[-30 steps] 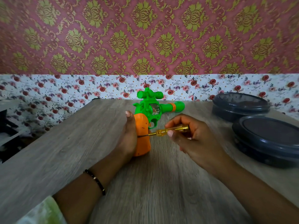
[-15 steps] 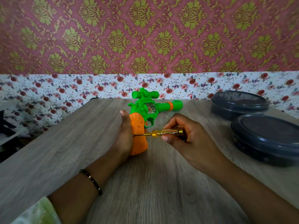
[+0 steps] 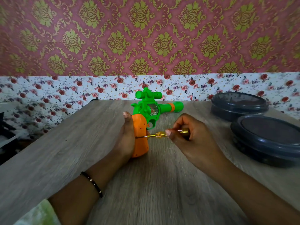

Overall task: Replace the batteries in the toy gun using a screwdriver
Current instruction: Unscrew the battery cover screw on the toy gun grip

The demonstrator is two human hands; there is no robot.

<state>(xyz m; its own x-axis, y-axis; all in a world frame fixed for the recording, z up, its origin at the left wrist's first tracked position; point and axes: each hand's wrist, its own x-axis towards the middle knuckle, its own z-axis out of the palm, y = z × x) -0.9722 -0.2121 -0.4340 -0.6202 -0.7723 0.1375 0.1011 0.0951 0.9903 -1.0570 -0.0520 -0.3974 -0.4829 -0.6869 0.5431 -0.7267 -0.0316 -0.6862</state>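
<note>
A green toy gun with an orange grip stands on the wooden table, its barrel pointing right. My left hand holds the orange grip from the left side, thumb up along its back. My right hand pinches the yellow handle of a small screwdriver. The thin shaft runs left and its tip meets the side of the orange grip. No batteries are visible.
Two dark round lidded containers sit at the right: one at the back, one nearer and larger. A patterned wall stands close behind the table. The table's left edge drops off toward dark objects.
The gun and both hands have stayed nearly in place. My right hand's fingers have shifted on the screwdriver handle, with the tip still at the orange grip.
</note>
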